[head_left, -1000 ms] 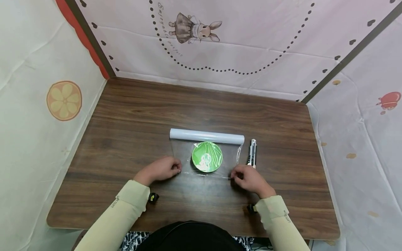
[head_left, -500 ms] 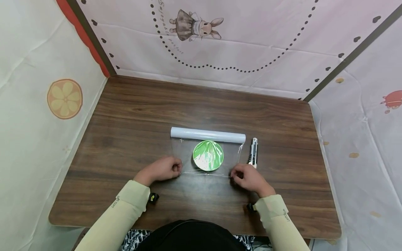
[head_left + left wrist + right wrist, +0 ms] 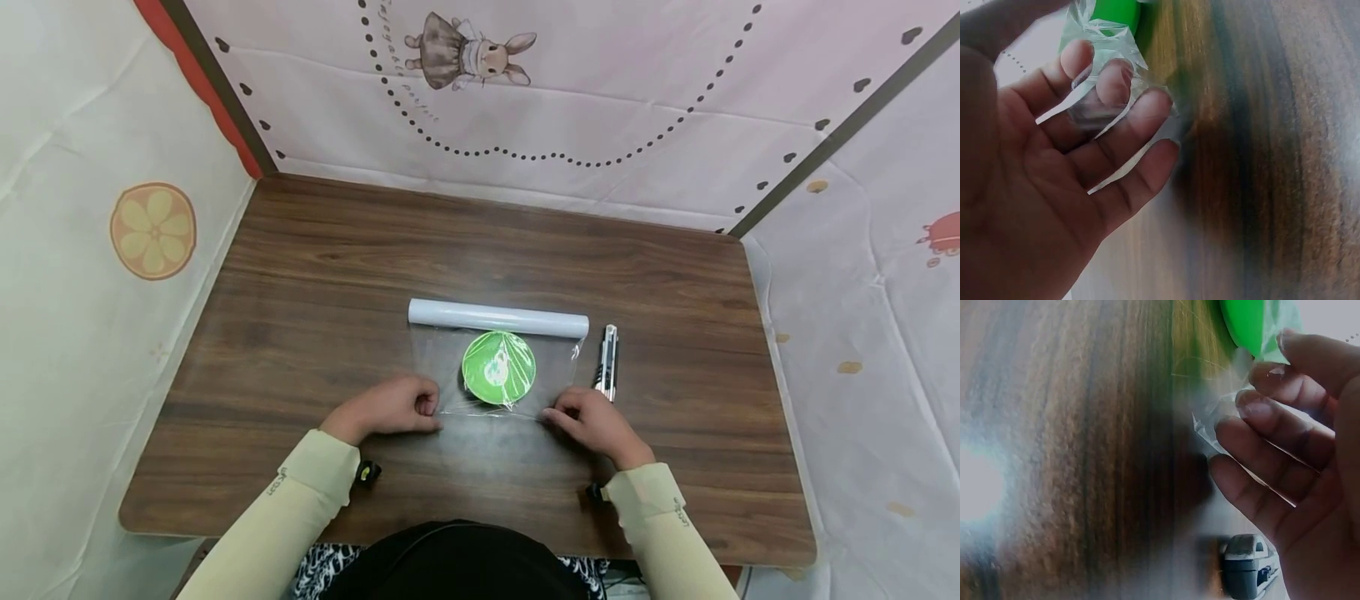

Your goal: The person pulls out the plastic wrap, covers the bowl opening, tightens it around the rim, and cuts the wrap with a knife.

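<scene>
Clear plastic wrap [image 3: 447,367] stretches from a white roll [image 3: 498,318] toward the person, over a round green bowl [image 3: 498,368]. At the near left corner of the wrap, the left hand [image 3: 393,407] has its thumb apart from its bent index finger. The film lies across its loosely bent fingertips [image 3: 1150,106] in the left wrist view. The right hand [image 3: 594,423] pinches the near right corner between thumb and fingers; crinkled film shows at its fingertips [image 3: 1266,375] in the right wrist view.
A utility knife [image 3: 606,363] lies just beyond the right hand, right of the roll. The brown wooden table [image 3: 315,267] is bordered by white printed cloth walls at the back [image 3: 600,125] and both sides.
The left thumb has straightened away from the index finger it met before. The right hand has shifted slightly left with its thumb stretched along the film edge. The head view has tilted slightly.
</scene>
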### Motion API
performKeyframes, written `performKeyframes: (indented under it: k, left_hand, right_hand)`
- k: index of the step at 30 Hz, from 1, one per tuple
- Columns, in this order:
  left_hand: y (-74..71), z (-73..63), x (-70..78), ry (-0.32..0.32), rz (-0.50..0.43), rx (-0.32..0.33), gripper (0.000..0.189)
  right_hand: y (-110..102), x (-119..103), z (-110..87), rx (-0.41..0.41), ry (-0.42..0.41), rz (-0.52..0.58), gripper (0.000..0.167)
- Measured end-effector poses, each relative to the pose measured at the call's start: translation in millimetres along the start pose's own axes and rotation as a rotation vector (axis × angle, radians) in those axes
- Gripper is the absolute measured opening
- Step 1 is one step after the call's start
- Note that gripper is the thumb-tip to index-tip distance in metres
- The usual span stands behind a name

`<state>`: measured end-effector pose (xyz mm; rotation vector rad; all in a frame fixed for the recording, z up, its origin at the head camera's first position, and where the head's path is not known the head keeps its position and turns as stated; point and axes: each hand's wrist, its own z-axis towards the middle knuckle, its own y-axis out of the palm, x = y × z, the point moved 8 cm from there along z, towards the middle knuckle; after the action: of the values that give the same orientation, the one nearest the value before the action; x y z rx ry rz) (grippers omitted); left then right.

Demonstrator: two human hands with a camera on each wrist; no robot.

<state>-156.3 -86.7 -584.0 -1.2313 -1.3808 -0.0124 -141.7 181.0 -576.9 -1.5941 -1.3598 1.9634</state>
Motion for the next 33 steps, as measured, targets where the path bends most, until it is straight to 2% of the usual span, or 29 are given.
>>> performKeyframes:
  k: [6,12,16,20,23,25,33]
  left_hand:
    - [-0.4,1.8,-4.3,-0.081,-0.074,0.038,0.034]
    - [-0.9,7.6,-3.5,-0.14,-0.011,0.11,0.035]
    - [3.0,13.4,-1.3,-0.128,0.071,0.143,0.035]
    - [5.8,18.0,2.8,-0.084,0.141,0.172,0.024]
    - [7.4,19.3,5.4,-0.058,0.154,0.176,0.017]
    - [8.0,19.7,6.9,-0.048,0.16,0.171,0.017]
    - [6.6,19.2,12.7,-0.027,0.128,0.156,0.02]
  right_hand:
    - [2,4,1.2,0.016,0.078,0.002,0.032]
    - [3,11,4.0,0.079,0.19,-0.025,0.031]
    - [5,12,8.1,0.092,0.227,-0.078,0.036]
    - [6,8,11.4,0.068,0.215,-0.098,0.023]
    - [7,5,12.6,0.045,0.191,-0.095,0.011]
    - [7,4,13.0,0.035,0.179,-0.096,0.01]
    - [6,5,10.9,0.027,0.161,-0.038,0.017]
